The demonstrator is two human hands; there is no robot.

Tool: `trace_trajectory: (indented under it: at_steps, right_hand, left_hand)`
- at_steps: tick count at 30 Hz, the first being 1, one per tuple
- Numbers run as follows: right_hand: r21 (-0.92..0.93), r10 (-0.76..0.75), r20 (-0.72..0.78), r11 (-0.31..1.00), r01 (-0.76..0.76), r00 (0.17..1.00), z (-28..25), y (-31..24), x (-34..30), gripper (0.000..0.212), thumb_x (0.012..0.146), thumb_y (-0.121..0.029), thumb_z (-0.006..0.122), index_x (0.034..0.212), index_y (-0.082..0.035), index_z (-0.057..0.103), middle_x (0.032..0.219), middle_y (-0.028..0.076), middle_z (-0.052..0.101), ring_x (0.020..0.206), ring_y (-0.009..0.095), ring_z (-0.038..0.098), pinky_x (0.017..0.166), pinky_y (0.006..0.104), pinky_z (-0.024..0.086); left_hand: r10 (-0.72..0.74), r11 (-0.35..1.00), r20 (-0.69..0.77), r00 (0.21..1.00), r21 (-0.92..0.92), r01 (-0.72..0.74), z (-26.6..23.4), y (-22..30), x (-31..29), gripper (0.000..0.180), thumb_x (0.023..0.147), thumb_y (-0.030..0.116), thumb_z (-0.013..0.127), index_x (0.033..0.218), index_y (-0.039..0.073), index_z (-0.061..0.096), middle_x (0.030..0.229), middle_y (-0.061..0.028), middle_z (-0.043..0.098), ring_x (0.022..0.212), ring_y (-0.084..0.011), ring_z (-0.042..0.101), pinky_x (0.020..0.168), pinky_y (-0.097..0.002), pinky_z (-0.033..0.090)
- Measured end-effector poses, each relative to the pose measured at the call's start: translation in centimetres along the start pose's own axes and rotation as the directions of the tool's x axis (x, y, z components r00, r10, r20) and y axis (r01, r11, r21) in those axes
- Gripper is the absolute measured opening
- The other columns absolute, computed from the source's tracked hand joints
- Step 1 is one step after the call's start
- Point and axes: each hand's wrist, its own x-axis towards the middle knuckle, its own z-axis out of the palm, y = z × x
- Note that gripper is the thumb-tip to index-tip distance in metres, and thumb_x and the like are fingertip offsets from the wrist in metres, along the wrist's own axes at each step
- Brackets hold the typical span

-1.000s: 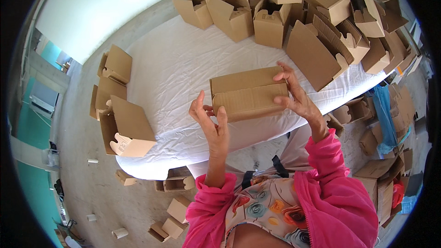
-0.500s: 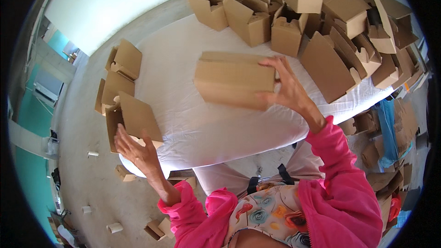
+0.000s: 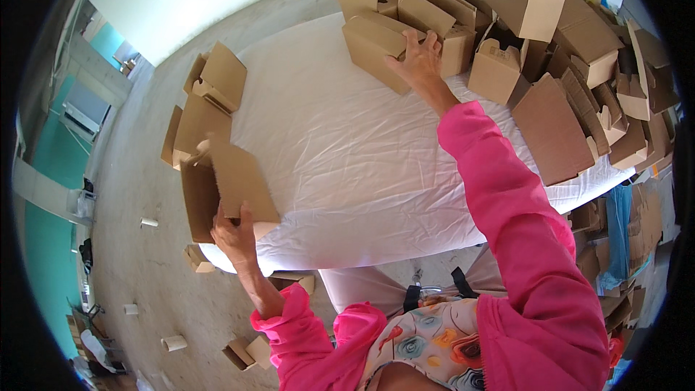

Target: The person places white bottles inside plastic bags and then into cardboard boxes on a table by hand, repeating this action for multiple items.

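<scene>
At the near left of the white-covered table, my left hand (image 3: 235,235) pinches the near side of an open cardboard box (image 3: 246,181), whose flap stands up. My right arm reaches far forward. There, my right hand (image 3: 422,65) grips the right end of a closed-looking cardboard box (image 3: 373,49), its thumb and fingers spread around that end. This box rests at the table's far side, up against a row of open cardboard boxes (image 3: 427,16).
Two more open boxes (image 3: 203,123) stand along the table's left edge. Many boxes are heaped at the right (image 3: 554,127). White cloth (image 3: 326,137) covers the table. Below lie white rolls (image 3: 174,343), a small open box (image 3: 246,353) and blue plastic sheeting (image 3: 617,235).
My right hand has carried its box from mid-table forward to the far row. My left hand has slid to the near edge of the open box, which has barely moved.
</scene>
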Motion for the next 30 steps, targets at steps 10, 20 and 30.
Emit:
trace_trajectory:
  at_steps: [10,20,30]
  right_hand:
    - [0.938,-0.217,0.326,0.194,-0.286,0.92,-13.2,-4.8,-5.7,0.03,0.088,-0.023,0.061,0.112,-0.006,0.058,0.101,0.013,0.061,0.098,0.018,0.058,0.087,0.0286,0.045]
    - [0.807,-0.798,0.381,0.533,0.253,0.466,-18.8,-3.8,-11.0,0.033,0.079,-0.028,0.069,0.101,-0.005,0.062,0.094,0.009,0.062,0.093,0.027,0.055,0.083,0.0365,0.044]
    - [0.537,-0.726,0.351,0.673,0.509,0.591,-19.9,-4.5,-13.4,0.037,0.066,-0.017,0.073,0.101,-0.006,0.062,0.089,0.011,0.061,0.092,0.028,0.053,0.086,0.0401,0.043]
  left_hand:
    - [0.492,0.79,0.246,0.835,-0.528,-0.31,2.9,11.3,-3.4,0.04,0.057,0.0,0.071,0.096,0.013,0.072,0.087,-0.0024,0.045,0.085,-0.0211,0.046,0.073,-0.0302,0.04]
    - [0.53,0.8,0.11,0.841,-0.396,-0.452,4.3,8.4,-4.1,0.031,0.054,-0.007,0.076,0.079,0.008,0.064,0.111,-0.0106,0.043,0.103,-0.0271,0.047,0.084,-0.0365,0.043]
    - [0.393,0.916,-0.052,0.918,-0.067,-0.396,4.1,-3.4,8.8,0.057,0.07,-0.001,0.069,0.124,0.003,0.051,0.131,-0.0191,0.044,0.123,-0.0362,0.041,0.1,-0.0413,0.038]
